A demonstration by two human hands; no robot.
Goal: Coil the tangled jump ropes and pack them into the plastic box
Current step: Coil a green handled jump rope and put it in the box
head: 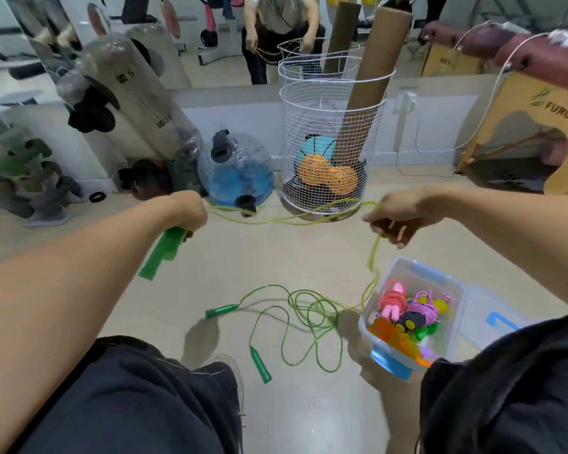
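My left hand (191, 213) is closed around the green handles (161, 253) of a yellow-green jump rope (292, 219). Its cord runs in loops across to my right hand (397, 217), which pinches it; from there the cord drops down toward the floor by the box. A second, darker green jump rope (309, 316) lies tangled on the floor between my knees, with both its handles (221, 311) lying free. The clear plastic box (417, 280) stands open at the lower right and holds pink, purple and orange coiled ropes.
A white wire basket (332, 93) with balls and cardboard tubes stands ahead by the mirror wall. A blue water jug (236, 168) and bagged gear sit to its left. The box lid (495, 316) lies right of the box. A wooden stool (532, 126) stands far right.
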